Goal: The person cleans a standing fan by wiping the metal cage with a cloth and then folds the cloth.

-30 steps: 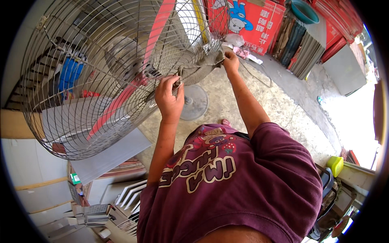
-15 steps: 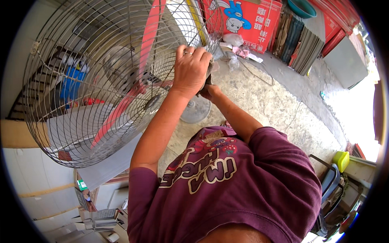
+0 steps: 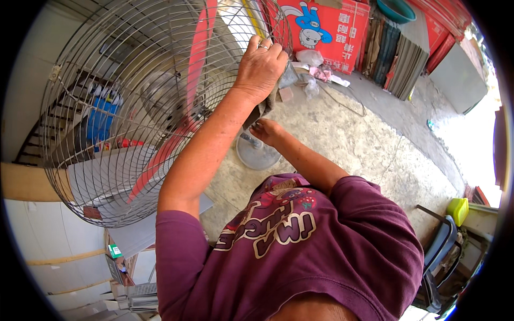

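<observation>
A large floor fan with a round wire guard [image 3: 120,176] and red blades [image 3: 155,160] fills the left side. My left hand [image 3: 261,72], wearing a ring, is closed at the right rim of the guard, fingers curled over the wires. Under its palm hangs a dark grey-brown rag [image 3: 261,111], partly hidden by the hand and wrist. Lower down, my right hand [image 3: 269,132] has its fingers pinched at the bottom end of the rag. Below that hand, the fan's round grey base [image 3: 258,155] stands on the concrete floor.
At the back stand a red printed carton [image 3: 332,35], stacked flat boards [image 3: 404,64] and a teal basin [image 3: 397,9]. Plastic bags [image 3: 310,57] and a thin cord lie on the floor before them. A chair [image 3: 441,243] stands at right, with a yellow-green container [image 3: 458,210] nearby.
My left hand has moved up along the guard's rim. My right hand has shifted slightly left and down, and more of the rag shows between the hands.
</observation>
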Demonstrator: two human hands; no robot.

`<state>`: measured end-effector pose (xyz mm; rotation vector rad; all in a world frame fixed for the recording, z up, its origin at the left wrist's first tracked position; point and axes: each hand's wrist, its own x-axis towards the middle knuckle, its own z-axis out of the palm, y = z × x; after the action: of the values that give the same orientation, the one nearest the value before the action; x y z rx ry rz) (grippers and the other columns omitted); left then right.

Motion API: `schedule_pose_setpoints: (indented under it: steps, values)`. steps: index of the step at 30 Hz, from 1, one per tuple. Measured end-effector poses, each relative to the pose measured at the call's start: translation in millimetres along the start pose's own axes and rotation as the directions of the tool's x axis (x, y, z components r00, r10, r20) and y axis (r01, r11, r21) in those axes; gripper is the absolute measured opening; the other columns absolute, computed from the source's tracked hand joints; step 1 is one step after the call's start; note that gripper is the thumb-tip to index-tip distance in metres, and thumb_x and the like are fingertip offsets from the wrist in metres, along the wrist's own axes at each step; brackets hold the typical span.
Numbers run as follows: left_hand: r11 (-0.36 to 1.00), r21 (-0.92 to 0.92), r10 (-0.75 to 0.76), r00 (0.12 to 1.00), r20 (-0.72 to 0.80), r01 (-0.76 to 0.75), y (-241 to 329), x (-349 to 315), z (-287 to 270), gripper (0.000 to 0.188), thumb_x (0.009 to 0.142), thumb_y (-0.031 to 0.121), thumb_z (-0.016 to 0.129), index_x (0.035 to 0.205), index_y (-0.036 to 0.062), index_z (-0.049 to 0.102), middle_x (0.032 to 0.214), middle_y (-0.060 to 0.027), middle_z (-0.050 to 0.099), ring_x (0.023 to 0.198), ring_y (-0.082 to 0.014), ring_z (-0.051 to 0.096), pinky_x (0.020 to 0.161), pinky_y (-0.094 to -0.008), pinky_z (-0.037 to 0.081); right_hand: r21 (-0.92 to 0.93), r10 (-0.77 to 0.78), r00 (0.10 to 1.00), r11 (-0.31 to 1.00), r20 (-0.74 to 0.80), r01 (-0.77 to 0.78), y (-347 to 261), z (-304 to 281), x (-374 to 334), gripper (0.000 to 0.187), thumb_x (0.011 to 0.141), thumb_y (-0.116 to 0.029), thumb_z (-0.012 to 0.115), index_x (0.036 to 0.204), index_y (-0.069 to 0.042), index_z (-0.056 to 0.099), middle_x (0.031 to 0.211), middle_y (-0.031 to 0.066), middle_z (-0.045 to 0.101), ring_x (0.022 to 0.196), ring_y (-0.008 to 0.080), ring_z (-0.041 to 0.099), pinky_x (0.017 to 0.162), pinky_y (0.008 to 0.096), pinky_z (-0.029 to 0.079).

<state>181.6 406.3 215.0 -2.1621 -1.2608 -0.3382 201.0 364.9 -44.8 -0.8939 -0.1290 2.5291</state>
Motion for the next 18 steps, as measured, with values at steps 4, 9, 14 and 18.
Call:
schedule_pose_setpoints:
  steps: [4,9,14,18]
  values:
    - [0.999,0.041,0.019,1.0,-0.015,-0.018,-1,4,-17,0.01,0.069,0.005,0.053,0.076,0.0113,0.057,0.076,-0.0009,0.052,0.078,-0.0184,0.053,0.087,-0.0362,0.035,-0.001,0.011,0.999,1.0,0.044,-0.01,1,8,-4,0.02,0.089,-0.014,0.049,0.103,0.0,0.048,0.096,0.0121,0.055,0.083,0.0248,0.058,0.073,0.0322,0.054]
    - [0.993,0.118,0.03,0.993,-0.115,-0.017,-7,9,-47,0.008,0.069,0.007,0.055,0.074,0.0116,0.056,0.074,-0.0002,0.052,0.078,-0.0176,0.054,0.085,-0.0349,0.036,0.004,-0.021,0.994,1.0,0.112,0.021,-4,28,-26,0.016,0.089,-0.013,0.049,0.099,-0.001,0.047,0.094,0.0097,0.052,0.085,0.0232,0.056,0.075,0.0331,0.054]
    - [0.986,0.164,0.038,0.985,-0.166,-0.011,-12,12,-88,0.012,0.069,0.007,0.06,0.08,0.0119,0.06,0.076,0.0017,0.056,0.078,-0.0165,0.054,0.085,-0.0345,0.035,0.04,-0.101,0.98,0.995,0.173,0.095,-11,41,-35,0.013,0.088,-0.012,0.048,0.097,-0.003,0.048,0.091,0.008,0.051,0.085,0.0216,0.054,0.077,0.0349,0.053]
    - [0.981,0.194,0.045,0.977,-0.208,-0.004,-15,9,-114,0.014,0.07,0.008,0.063,0.084,0.013,0.062,0.079,0.0038,0.057,0.08,-0.0158,0.054,0.086,-0.0354,0.035,0.008,-0.135,0.97,0.991,0.2,0.136,-14,56,-49,0.012,0.088,-0.011,0.048,0.097,-0.004,0.048,0.093,0.0079,0.054,0.084,0.0211,0.055,0.077,0.0357,0.053]
